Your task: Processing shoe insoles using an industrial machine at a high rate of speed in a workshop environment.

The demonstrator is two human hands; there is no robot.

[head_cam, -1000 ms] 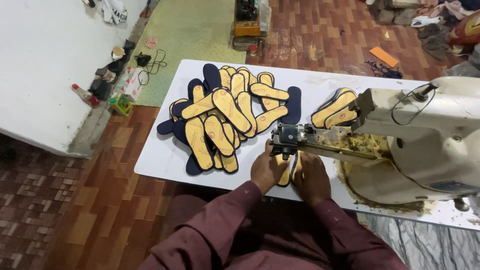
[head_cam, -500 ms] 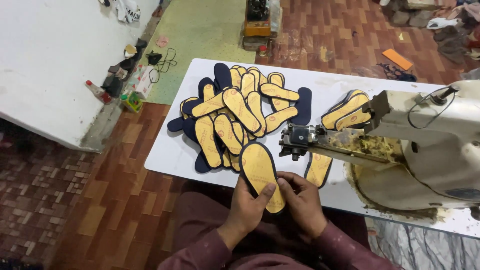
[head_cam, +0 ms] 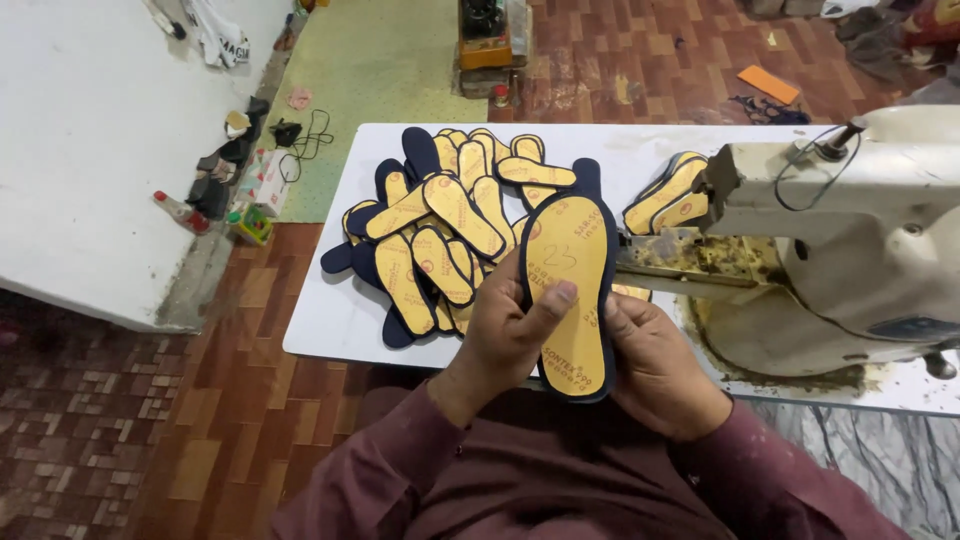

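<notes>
- Head view, looking down: both hands hold up one insole (head_cam: 568, 290), yellow-faced with a dark navy edge, toe pointing to the top of the frame, right at the centre.
- Left hand (head_cam: 510, 335) is closed around the insole's left edge, thumb pressed flat across the yellow face, fingers tucked behind.
- Right hand (head_cam: 655, 365) grips the right edge low down by the heel, fingers curled behind, thumb at the rim.
- Up and left of the hands, a loose pile of insoles (head_cam: 440, 240) fans over the white table (head_cam: 330, 320), several dark edges hanging past the table's left rim.
- To the right sits a cream sewing machine (head_cam: 860, 240), its grimy arm reaching toward the held insole, with a small stack of insoles (head_cam: 668, 195) tucked behind it.
- Far upper left, bottles and clutter (head_cam: 225, 190) along the wall base; an orange card (head_cam: 768, 84) lies on the brick floor at upper right.
- Risk watch: the insole is thin and held only by its edges, so a squeeze could buckle it or let it slip to the lap.
- That overhanging pile looks shaky; an elbow nudge or a bump to the table could send pieces sliding onto the floor.
- Fingers are close to the machine's arm too, so a careless reach there could catch them.
</notes>
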